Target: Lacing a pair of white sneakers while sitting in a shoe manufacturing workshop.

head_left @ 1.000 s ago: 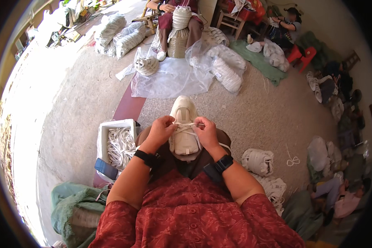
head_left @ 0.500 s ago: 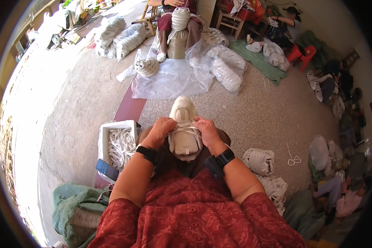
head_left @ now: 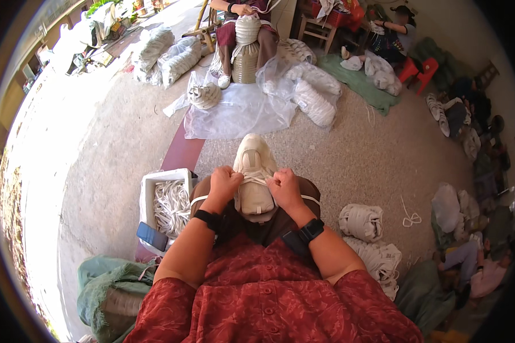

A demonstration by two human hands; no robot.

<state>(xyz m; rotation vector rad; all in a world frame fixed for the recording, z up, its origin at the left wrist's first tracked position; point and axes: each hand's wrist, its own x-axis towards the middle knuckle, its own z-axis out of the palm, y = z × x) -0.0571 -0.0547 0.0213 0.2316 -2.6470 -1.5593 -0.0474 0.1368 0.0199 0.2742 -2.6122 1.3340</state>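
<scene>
A cream shoe upper lies lengthwise over my lap, toe pointing away from me, its pale tongue nearest my body. White shoelace crosses the opening in strands. My left hand is closed on the lace at the upper's left edge. Opposite it, my right hand pinches the lace on the right side. Loose lace ends stick out past both wrists over my dark trousers. The fingertips are partly hidden by the hands.
A white box of laces stands left of my knee, a blue phone-like object on its near edge. Bundled uppers lie at right. Ahead are clear plastic sheeting and a seated person; a green sack sits near left.
Both hands have come slightly toward me, drawing on the lace. Lace ends now show beyond both wrists. The person ahead has raised a white strand.
</scene>
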